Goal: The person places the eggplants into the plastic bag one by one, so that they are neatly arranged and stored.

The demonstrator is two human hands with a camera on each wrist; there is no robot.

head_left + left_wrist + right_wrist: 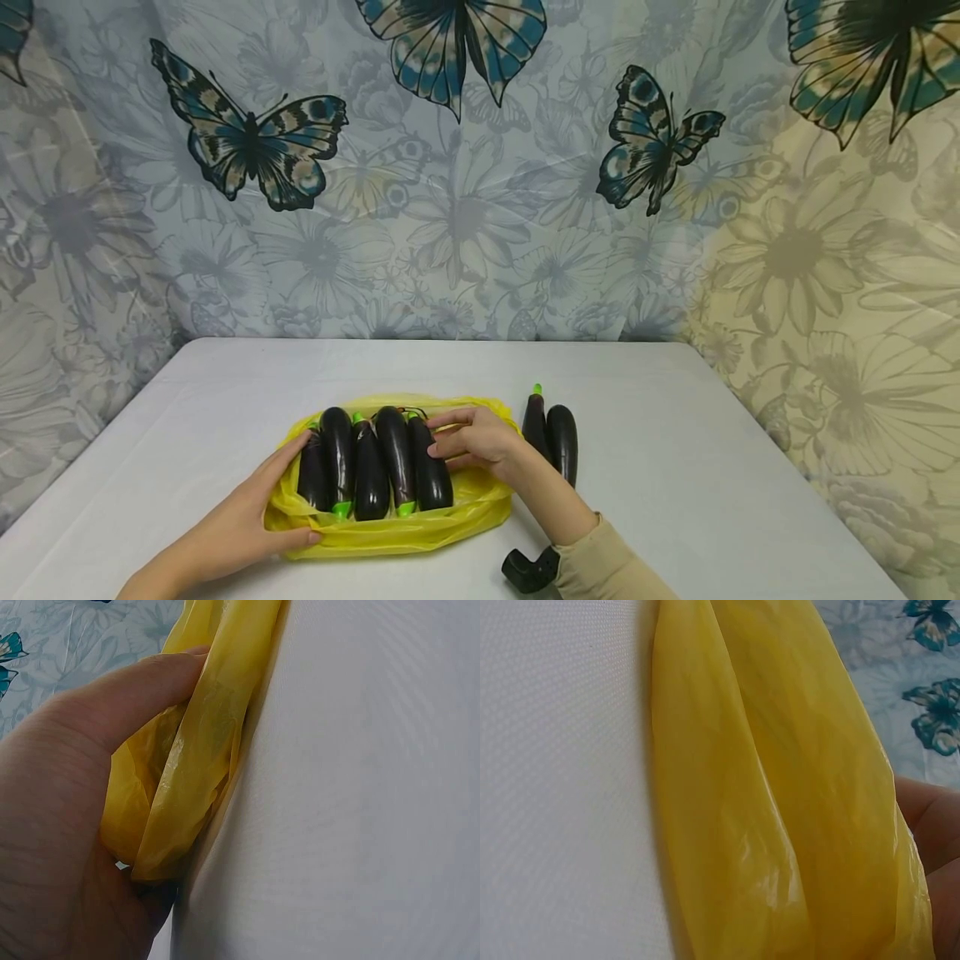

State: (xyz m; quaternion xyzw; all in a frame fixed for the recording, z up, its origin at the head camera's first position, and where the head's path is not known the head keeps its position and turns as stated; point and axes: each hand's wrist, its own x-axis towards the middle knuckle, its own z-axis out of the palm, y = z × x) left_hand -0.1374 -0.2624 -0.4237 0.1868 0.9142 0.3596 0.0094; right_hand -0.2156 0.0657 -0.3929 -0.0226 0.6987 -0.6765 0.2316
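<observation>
L hand spread wide round L end of yellow bag, thumb at front; R hand loosely bent, fingertips on rightmost of 5 eggplants rowed in bag. 2 more eggplants on wht. table, R of bag. Blk. curved obj. by R sleeve.

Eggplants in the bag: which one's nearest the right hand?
The rightmost eggplant in the bag, which the right hand touches; the other four lie farther left.

Seven eggplants are counted, five in one yellow bag, two beside it; two hands, one black curved object and one desk are seen
</observation>
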